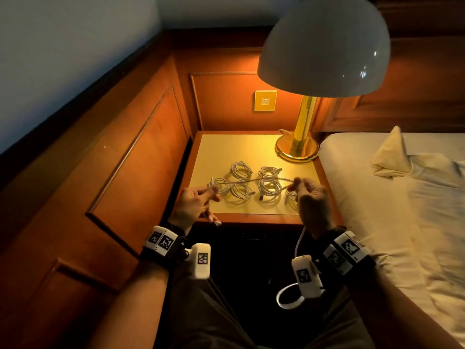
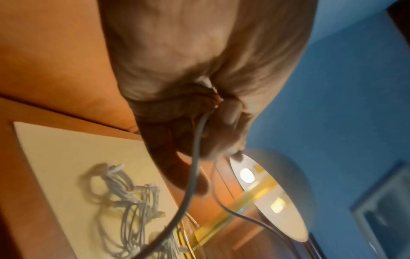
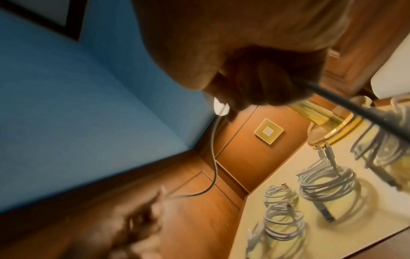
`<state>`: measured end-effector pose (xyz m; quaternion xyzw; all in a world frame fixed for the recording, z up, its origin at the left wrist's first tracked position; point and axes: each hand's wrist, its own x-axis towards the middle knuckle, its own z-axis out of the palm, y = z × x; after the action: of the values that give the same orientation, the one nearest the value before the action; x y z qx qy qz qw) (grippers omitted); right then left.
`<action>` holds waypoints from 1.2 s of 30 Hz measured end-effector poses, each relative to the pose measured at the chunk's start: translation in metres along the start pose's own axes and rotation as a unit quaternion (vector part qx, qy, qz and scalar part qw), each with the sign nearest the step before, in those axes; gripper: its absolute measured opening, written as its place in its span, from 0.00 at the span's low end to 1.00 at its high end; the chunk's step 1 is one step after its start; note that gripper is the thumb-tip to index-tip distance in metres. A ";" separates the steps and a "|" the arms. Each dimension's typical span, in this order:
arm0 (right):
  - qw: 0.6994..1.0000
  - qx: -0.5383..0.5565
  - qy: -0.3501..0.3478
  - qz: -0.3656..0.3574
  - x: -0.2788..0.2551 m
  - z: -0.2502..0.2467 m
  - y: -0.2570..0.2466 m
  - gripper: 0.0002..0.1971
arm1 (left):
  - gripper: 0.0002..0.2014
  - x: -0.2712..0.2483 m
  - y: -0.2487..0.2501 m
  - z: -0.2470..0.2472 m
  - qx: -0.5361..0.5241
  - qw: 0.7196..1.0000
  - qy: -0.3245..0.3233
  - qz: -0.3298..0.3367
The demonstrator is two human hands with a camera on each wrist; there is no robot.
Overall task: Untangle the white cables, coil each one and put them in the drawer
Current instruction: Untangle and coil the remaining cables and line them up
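Both hands, left hand (image 1: 195, 200) and right hand (image 1: 310, 197), pinched one white cable (image 1: 256, 180) stretched above the desk (image 1: 226, 147); wind it in even loops, keeping gentle tension.

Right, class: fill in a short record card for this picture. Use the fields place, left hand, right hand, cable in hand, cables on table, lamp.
place: bedside table next to a bed
left hand: pinches one end of a cable
right hand: pinches the same cable further along
cable in hand: white, stretched between both hands above the table
cables on table: several white coils, lying apart
lamp: lit, white dome shade, brass stem
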<state>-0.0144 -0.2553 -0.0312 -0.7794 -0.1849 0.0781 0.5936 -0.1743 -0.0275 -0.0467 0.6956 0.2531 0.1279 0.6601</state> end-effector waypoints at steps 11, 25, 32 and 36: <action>0.957 0.087 -0.268 -0.071 -0.022 0.033 0.004 0.11 | 0.21 -0.033 0.049 0.065 -0.118 0.971 -0.202 -0.053; 0.923 -0.205 -0.306 -0.114 -0.034 0.042 -0.002 0.10 | 0.16 -0.020 0.062 0.089 -0.393 0.893 -0.211 -0.051; 0.897 -0.281 -0.328 -0.092 -0.042 0.034 -0.012 0.18 | 0.17 0.007 0.046 0.087 -0.313 0.937 -0.148 -0.038; 0.898 -0.288 -0.320 -0.089 -0.039 0.023 -0.018 0.15 | 0.15 0.019 0.042 0.083 -0.265 0.953 -0.149 -0.021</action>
<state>-0.0619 -0.2454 -0.0239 -0.8296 -0.4476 0.2137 0.2563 -0.1083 -0.0886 -0.0160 0.5015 0.1235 0.0720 0.8533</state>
